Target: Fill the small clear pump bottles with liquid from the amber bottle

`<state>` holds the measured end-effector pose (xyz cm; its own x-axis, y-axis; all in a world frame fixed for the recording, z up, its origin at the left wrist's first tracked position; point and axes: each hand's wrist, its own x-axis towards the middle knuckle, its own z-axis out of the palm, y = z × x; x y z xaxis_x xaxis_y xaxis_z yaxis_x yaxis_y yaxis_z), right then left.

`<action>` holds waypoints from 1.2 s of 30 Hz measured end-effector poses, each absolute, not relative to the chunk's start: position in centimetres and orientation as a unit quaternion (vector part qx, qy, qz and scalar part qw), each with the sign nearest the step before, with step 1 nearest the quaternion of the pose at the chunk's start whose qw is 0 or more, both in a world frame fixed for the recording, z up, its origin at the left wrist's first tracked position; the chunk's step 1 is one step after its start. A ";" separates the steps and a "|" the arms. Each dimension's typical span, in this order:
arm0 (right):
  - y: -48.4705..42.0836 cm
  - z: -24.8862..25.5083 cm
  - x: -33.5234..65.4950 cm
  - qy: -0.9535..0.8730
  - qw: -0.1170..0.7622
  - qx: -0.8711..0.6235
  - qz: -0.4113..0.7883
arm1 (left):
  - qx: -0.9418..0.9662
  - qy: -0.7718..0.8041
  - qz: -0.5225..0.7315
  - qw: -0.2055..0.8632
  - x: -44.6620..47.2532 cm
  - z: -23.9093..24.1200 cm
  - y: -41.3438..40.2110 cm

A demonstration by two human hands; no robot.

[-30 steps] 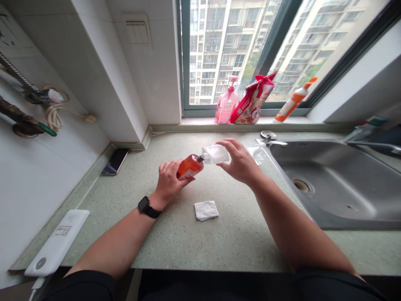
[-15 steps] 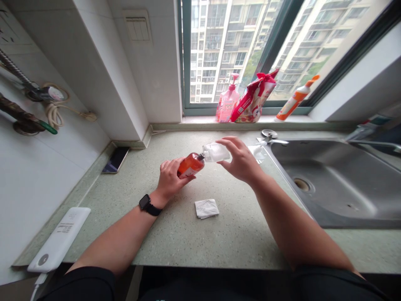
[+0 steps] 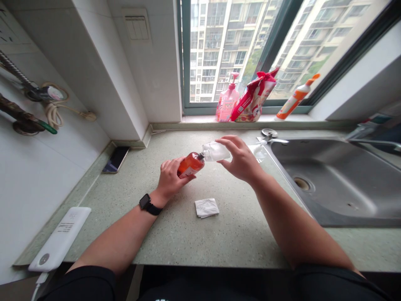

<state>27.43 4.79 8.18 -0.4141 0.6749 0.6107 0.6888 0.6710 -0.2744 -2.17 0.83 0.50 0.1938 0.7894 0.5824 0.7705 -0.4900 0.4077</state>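
Observation:
My left hand (image 3: 171,177) is wrapped round an orange-red bottle (image 3: 191,164), tilted to the right with its dark threaded neck uncapped. Between the fingers and thumb of my right hand (image 3: 239,158) lies a clear bottle (image 3: 214,151) on its side, its mouth facing left. The two mouths meet, with the dark neck at the clear bottle's opening; how far it goes in I cannot tell. Below them on the counter lies a folded white tissue (image 3: 206,207). Behind my right hand is a clear and white item with a nozzle (image 3: 258,151), partly hidden.
A steel sink (image 3: 338,184) is set into the speckled green counter (image 3: 169,246) at right. A phone (image 3: 115,160) and a white power bank (image 3: 61,238) lie at left. On the sill stand a pink pump bottle (image 3: 227,102), a red pouch (image 3: 255,98) and an orange-white bottle (image 3: 294,100).
Almost nothing differs. Both hands and both bottles keep their places, with the mouths still together; the view has shifted very slightly.

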 end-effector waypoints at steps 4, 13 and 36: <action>4.7 8.3 27.4 -0.842 0.359 -0.403 -0.013 | 0.773 0.505 0.384 0.017 -2.1 0.4 0.9; 4.4 8.5 27.2 -0.843 0.365 -0.395 -0.020 | 0.771 0.503 0.390 0.030 -2.0 0.4 0.8; 4.2 8.7 27.1 -0.843 0.359 -0.401 -0.012 | 0.771 0.508 0.383 0.028 -2.0 0.2 0.9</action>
<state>27.07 4.22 8.70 -0.4208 0.6675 0.6143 0.6853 0.6776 -0.2670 -1.98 0.89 0.22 0.1895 0.8048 0.5624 0.7617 -0.4820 0.4331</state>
